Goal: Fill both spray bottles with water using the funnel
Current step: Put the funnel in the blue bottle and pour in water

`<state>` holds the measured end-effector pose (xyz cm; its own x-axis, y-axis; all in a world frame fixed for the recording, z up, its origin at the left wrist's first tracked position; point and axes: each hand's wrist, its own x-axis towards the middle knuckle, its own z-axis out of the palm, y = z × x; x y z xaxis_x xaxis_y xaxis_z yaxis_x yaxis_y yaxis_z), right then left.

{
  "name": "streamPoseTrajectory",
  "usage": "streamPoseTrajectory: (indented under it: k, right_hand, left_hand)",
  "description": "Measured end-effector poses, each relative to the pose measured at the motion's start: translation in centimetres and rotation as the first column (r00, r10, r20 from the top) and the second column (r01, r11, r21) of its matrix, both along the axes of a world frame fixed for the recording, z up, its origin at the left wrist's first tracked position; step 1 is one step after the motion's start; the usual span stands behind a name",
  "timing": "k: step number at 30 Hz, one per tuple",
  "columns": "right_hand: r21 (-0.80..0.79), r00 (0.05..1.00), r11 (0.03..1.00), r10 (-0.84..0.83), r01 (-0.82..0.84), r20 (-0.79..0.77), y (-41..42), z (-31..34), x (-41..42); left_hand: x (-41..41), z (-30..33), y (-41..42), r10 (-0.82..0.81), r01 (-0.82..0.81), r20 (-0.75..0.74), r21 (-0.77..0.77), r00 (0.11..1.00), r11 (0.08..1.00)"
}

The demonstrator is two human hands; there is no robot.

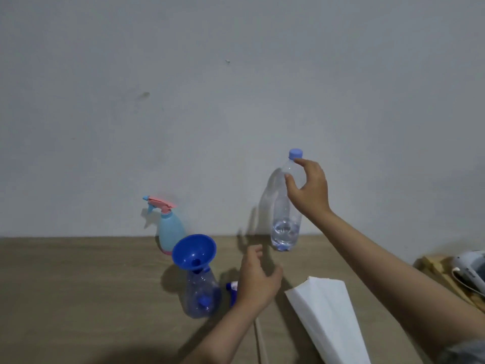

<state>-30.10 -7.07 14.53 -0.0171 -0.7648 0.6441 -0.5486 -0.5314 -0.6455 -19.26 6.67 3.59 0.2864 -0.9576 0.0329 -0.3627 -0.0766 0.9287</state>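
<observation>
A clear spray bottle (202, 298) stands open on the wooden table (78, 285) with a blue funnel (194, 252) seated in its neck. Its blue-and-white spray head (232, 286) lies just to its right, partly hidden behind my left hand (258, 281), which hovers there with loosely curled fingers and holds nothing. Farther back by the wall stands a light blue spray bottle (170, 229) with its pink trigger head on. My right hand (308, 190) grips the shoulder of a capped clear water bottle (286, 227), which is upright on the table with a little water at its bottom.
A white paper bag (322, 311) lies at the front right of the table. At the far right edge sit a wooden board (441, 271) and a white device (469, 266) with a cable. A plain wall runs close behind the table.
</observation>
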Motion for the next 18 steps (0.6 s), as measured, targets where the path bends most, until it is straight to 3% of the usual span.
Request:
streamPoseTrajectory:
  k: [4,8,13,18]
  right_hand:
    - [-0.045,0.985,0.998,0.039,-0.047,-0.169,-3.8,1.0,-1.8]
    - [-0.064,0.964,0.989,0.113,-0.132,-0.239,-5.4,1.4,-3.1]
    - [-0.15,0.976,0.977,0.126,-0.154,-0.179,-4.8,1.4,-4.3]
    - [-0.237,0.98,0.953,0.17,-0.19,-0.104,-2.4,1.1,-5.6]
  left_hand:
    - [-1.9,2.9,-7.1,0.001,0.002,0.044,-0.062,0.999,0.998]
    - [-3.5,5.1,-12.0,0.071,-0.058,0.112,-0.119,0.991,0.991]
    - [-5.1,5.8,-14.2,0.04,-0.038,0.037,-0.07,0.998,0.997]
    - [-6.2,4.8,-13.1,0.042,-0.042,0.003,-0.123,0.999,0.992]
